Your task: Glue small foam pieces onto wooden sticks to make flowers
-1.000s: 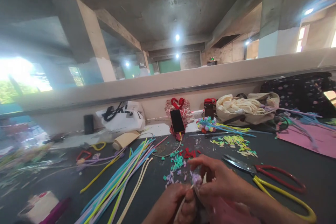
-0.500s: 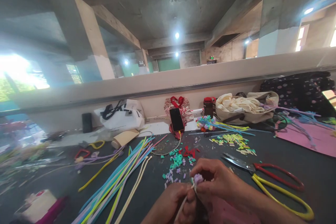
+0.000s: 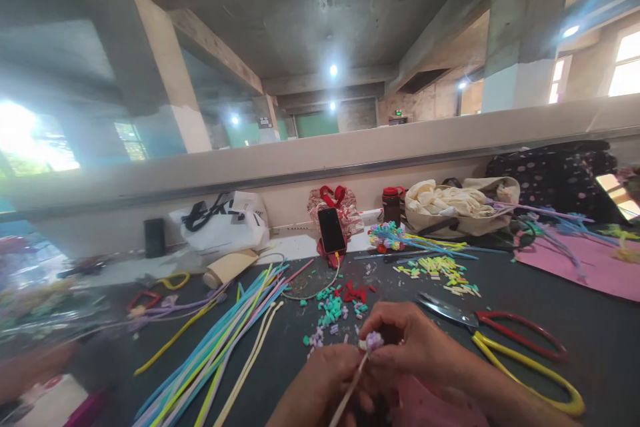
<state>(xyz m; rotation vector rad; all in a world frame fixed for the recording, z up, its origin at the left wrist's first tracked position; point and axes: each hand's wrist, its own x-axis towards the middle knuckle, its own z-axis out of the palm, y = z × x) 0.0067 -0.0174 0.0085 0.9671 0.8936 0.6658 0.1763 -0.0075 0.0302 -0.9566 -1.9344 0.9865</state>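
A small lilac flower-like cluster point(image 3: 374, 341) sits at the top of a pale stem point(image 3: 349, 392), in front of me. My right hand point(image 3: 413, 340) is closed on the cluster, thumb and fingers pinching around it. Just below, my left hand point(image 3: 333, 370) is closed around the stem, its fingertips close to those of the right. The fingers partly hide where cluster and stem meet. Short cut pieces in turquoise point(image 3: 330, 310) and lilac point(image 3: 316, 339) lie just beyond my hands. Large scissors point(image 3: 473, 323) with one red and one yellow handle rest open to the right.
Long coloured pipe cleaners point(image 3: 220, 340) are bundled on the left. Yellow cut pieces point(image 3: 437, 270) and finished flower stems point(image 3: 390, 237) lie farther back. A phone point(image 3: 332, 230) leans against a patterned bag. Another person's blurred hand point(image 3: 43, 370) is at the lower left.
The view has turned slightly, so the table things sit a little farther left. Both hands keep hold of the cluster and stem, and more of the stem shows. Another person's hand has appeared at left.
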